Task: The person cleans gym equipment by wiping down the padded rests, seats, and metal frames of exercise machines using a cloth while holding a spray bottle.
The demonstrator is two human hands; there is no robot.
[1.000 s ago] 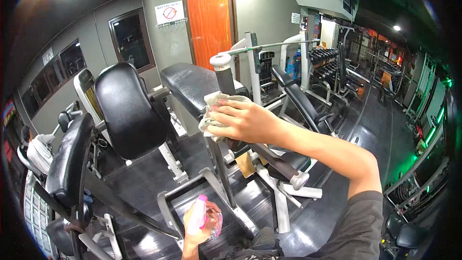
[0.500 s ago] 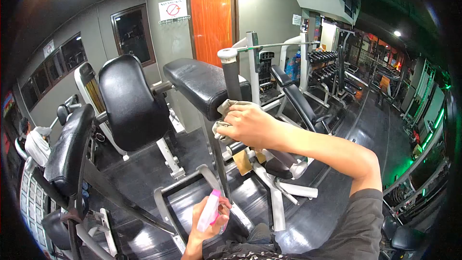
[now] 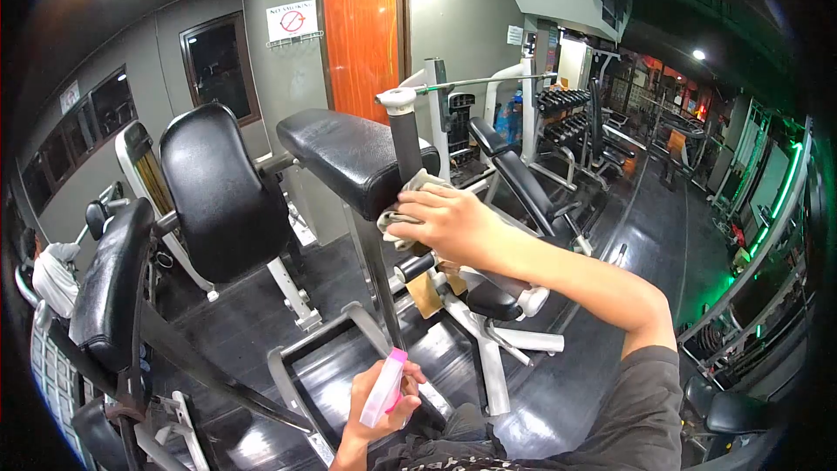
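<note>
My right hand (image 3: 443, 220) is closed on a crumpled grey cloth (image 3: 420, 185), pressing it round the lower part of an upright dark grip handle (image 3: 404, 146) with a pale end cap. That handle stands beside the end of a black padded cushion (image 3: 353, 157) on a gym machine. Lower in the view, my left hand (image 3: 384, 406) wraps round a small spray bottle (image 3: 384, 391) with a pink top and a translucent, pinkish body. My fingers cover part of the bottle.
A black backrest (image 3: 218, 192) and another padded machine (image 3: 113, 279) stand to the left. Below is a metal frame (image 3: 283, 375) on the dark floor. A bench (image 3: 514, 170) and dumbbell rack (image 3: 567, 103) lie beyond. At the far left sits a person in white (image 3: 57, 279).
The view has turned slightly right, so the machines sit further left. My right hand has shifted slightly against the handle, still holding the cloth. My left hand keeps the spray bottle.
</note>
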